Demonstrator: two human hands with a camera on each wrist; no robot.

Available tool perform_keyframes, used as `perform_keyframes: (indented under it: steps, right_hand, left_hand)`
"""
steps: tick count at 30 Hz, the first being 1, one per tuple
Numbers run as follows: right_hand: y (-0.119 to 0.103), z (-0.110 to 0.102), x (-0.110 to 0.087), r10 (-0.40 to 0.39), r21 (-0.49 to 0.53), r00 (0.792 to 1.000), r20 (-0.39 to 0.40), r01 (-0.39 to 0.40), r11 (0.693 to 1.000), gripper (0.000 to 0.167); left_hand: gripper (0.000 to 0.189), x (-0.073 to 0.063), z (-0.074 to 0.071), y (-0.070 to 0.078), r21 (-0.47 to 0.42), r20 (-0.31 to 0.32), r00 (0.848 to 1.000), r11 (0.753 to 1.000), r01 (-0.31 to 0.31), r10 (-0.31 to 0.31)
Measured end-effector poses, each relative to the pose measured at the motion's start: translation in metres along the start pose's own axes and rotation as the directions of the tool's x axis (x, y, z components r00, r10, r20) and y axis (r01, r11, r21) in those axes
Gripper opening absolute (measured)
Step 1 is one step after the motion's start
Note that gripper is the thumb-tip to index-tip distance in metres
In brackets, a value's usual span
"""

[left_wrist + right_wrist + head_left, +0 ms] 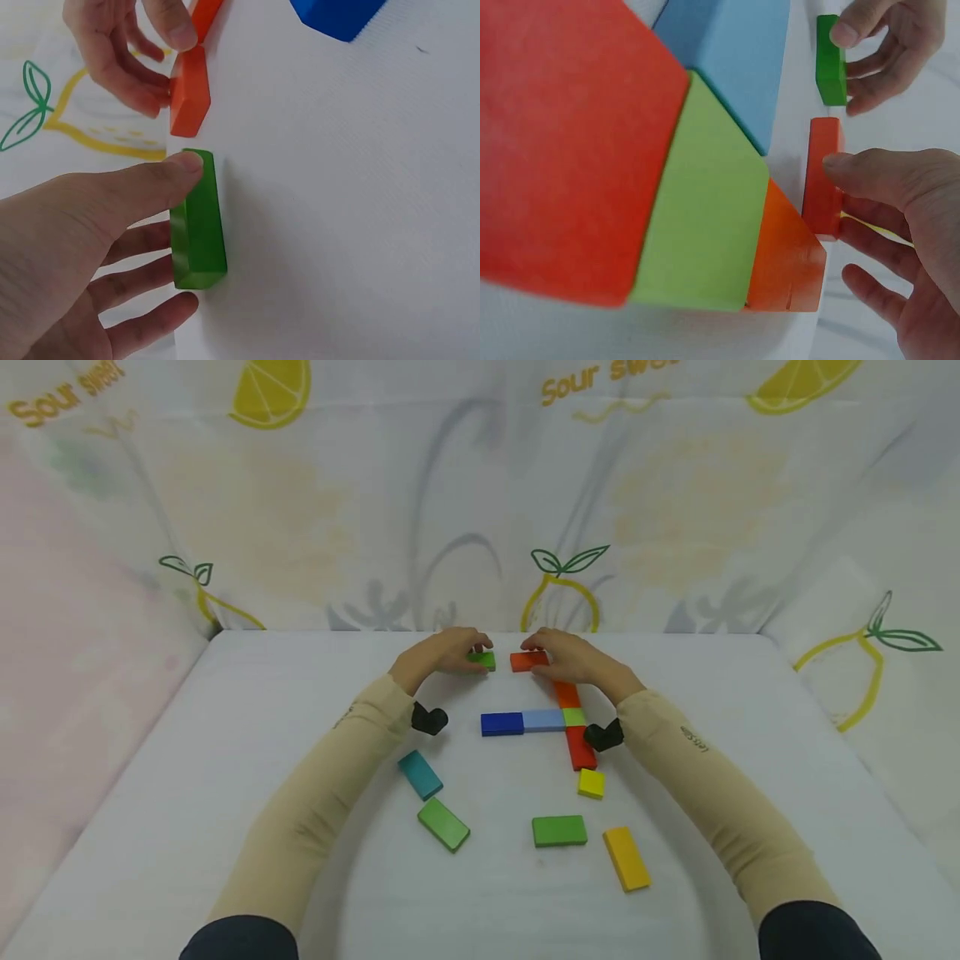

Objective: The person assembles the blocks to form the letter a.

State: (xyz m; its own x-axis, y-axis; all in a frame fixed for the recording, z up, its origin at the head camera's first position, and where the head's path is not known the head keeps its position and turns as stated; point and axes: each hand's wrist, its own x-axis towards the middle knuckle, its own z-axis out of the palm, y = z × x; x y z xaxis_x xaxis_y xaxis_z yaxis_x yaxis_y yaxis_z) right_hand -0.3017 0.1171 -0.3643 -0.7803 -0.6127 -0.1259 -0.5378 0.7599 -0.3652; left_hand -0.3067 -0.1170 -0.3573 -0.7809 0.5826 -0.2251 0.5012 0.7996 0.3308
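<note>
At the far edge of the white table, my left hand (441, 657) pinches a green block (201, 225), thumb on its near side and fingers behind. My right hand (576, 660) grips a red-orange block (823, 180) the same way, a short gap to the right of the green one. From the red-orange block's right end, a line of blocks runs toward me: orange (567, 695), light green (573, 717) and red (581, 753). A light blue block (543, 720) and a dark blue block (502, 724) extend left from the light green one.
A small yellow block (591, 783) lies just below the red one. Nearer me are a teal block (421, 775), a light green block (444, 824), a green block (559, 831) and an amber block (627, 859). A lemon-print cloth (480, 485) hangs behind the table.
</note>
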Motion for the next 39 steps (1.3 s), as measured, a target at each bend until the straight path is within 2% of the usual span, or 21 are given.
perform_keyframes:
  steps: [3,9,17,34,39]
  right_hand:
    - [-0.002,0.001,0.001,0.016,-0.036,1.000,0.001,-0.016,0.999,0.039]
    - [-0.004,0.002,0.004,0.035,-0.062,0.999,0.005,-0.035,0.997,0.037]
    - [-0.004,0.001,0.003,0.035,-0.050,0.999,-0.006,-0.035,0.998,0.034]
    - [-0.001,0.002,-0.005,-0.010,-0.010,1.000,-0.029,0.009,1.000,0.030]
    - [-0.002,0.002,-0.008,-0.007,0.001,0.999,-0.034,0.007,1.000,0.030]
  left_hand:
    - [0.049,-0.002,0.003,-0.004,-0.015,-0.018,1.000,1.000,-0.019,0.018]
    - [0.044,-0.005,0.006,-0.008,-0.021,-0.035,0.999,1.000,-0.017,0.017]
    - [0.042,-0.008,0.007,-0.010,0.002,-0.075,0.995,0.998,-0.062,0.062]
    - [0.039,-0.012,0.008,-0.011,-0.023,-0.096,0.993,0.997,-0.068,0.066]
    - [0.039,-0.012,0.008,-0.011,-0.028,-0.098,0.992,0.996,-0.088,0.084]
